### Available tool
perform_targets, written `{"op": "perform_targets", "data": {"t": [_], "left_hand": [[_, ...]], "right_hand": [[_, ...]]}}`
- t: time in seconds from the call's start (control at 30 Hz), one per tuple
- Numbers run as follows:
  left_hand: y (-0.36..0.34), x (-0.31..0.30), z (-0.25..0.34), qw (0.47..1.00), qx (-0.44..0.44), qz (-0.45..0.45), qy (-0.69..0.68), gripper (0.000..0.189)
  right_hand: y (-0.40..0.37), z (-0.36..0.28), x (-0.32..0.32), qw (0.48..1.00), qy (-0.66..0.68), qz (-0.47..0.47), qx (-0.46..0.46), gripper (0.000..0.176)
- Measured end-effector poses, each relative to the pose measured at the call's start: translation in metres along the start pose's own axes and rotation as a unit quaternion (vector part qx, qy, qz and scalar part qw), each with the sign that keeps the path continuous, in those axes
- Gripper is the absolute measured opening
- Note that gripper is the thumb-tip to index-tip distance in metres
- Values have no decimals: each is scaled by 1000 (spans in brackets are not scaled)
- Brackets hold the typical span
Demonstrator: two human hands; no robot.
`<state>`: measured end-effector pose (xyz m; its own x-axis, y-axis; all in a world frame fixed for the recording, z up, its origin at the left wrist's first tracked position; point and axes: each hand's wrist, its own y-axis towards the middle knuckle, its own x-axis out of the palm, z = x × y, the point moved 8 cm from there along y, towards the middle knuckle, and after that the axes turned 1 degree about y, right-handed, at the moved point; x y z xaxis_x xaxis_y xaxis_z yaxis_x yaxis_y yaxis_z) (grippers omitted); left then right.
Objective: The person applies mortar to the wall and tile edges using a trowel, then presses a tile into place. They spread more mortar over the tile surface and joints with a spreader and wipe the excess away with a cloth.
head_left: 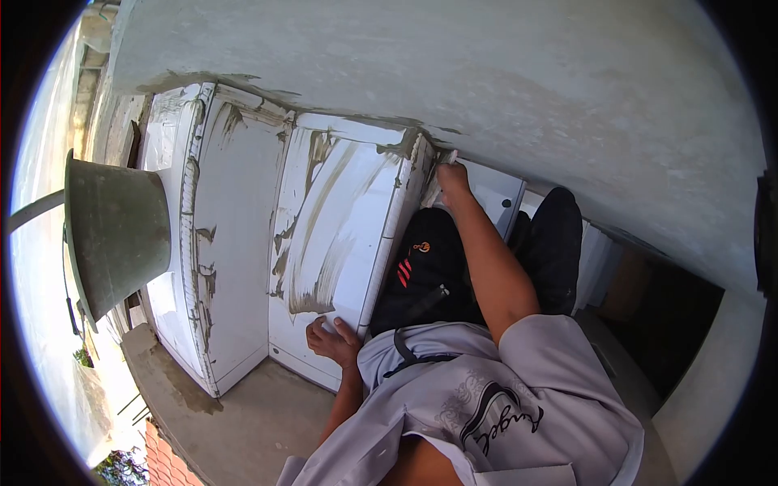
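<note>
The right hand (454, 180) at one o'clock gripped a pale piece (452, 155), probably light, best pinched edgewise; the left hand (332, 342) at seven lay half-open against white tile (344, 243).

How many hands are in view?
2: the left hand is at the lower part of a smeared white panel; the right hand is up beside the grey wall.

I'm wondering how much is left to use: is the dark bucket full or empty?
Cannot tell. The bucket shows its outer wall and rim, but its inside is hidden from view.
</note>
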<state>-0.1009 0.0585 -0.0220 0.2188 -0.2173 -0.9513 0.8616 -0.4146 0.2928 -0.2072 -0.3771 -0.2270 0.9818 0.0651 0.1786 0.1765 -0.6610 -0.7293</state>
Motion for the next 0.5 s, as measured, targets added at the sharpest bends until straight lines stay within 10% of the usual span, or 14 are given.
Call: {"op": "perform_targets", "data": {"t": [0.33, 0.5], "left_hand": [[2, -3, 5, 1000, -16, -14, -3, 46], [1, -2, 3, 1000, -2, -1, -3, 45]], "right_hand": [[-52, -50, 9, 973, 20, -215, -79, 29], [3, -5, -43, 998, -15, -54, -24, 29]]}}
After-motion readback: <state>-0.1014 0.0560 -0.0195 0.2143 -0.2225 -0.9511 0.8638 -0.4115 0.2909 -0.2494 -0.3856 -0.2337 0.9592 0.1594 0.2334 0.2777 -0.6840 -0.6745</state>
